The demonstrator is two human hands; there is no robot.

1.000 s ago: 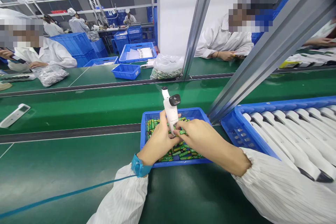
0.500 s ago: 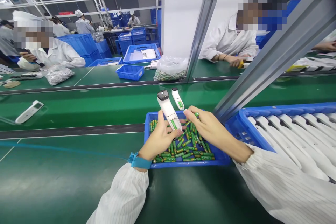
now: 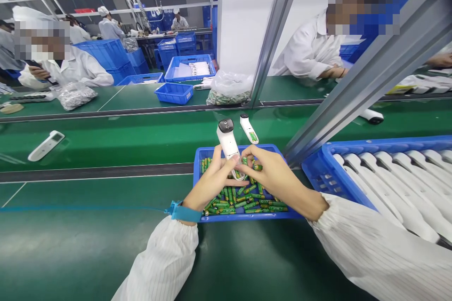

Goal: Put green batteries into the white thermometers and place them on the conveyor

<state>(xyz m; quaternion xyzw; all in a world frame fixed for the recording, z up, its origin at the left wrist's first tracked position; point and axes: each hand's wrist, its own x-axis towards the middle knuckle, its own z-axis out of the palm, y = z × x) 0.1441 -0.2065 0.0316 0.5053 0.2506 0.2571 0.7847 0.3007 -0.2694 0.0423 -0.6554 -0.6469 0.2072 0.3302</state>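
Left hand curled closed round white handheld device, device upright above blue tray of loose green batteries. Right hand pinching single battery just beside device's lower end. Blue crate of white devices right of grip.

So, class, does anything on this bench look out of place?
Yes: a white device body lies loose on the green bench beside the slanted metal rail, apart from the matching ones racked in the blue tray.
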